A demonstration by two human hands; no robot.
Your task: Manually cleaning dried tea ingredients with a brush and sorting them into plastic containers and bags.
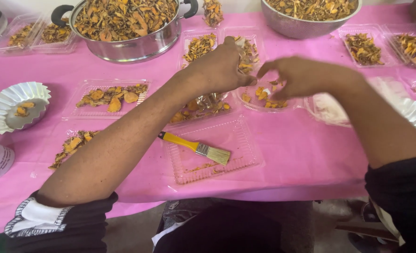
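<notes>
Looking down, I see my left hand [219, 70] pinched nearly closed on something small I cannot make out, beside my right hand [301, 77], fingers loosely curled and empty. Both hover over the clear tray of orange dried slices [264, 97] mid-desk, right hand directly above.

Head camera, looking down, close over table [311, 159].

We see a shallow clear plastic tray [264, 100] lying flat on the pink cloth, just under our two hands. It holds a few flat, dried orange-yellow slices [263, 94], loosely scattered near its middle, some touching one another. Much of its floor is bare. The slices are thin, irregular and curled at the edges. The tray's near rim shows plainly; its far side is hidden behind our fingers.
</notes>
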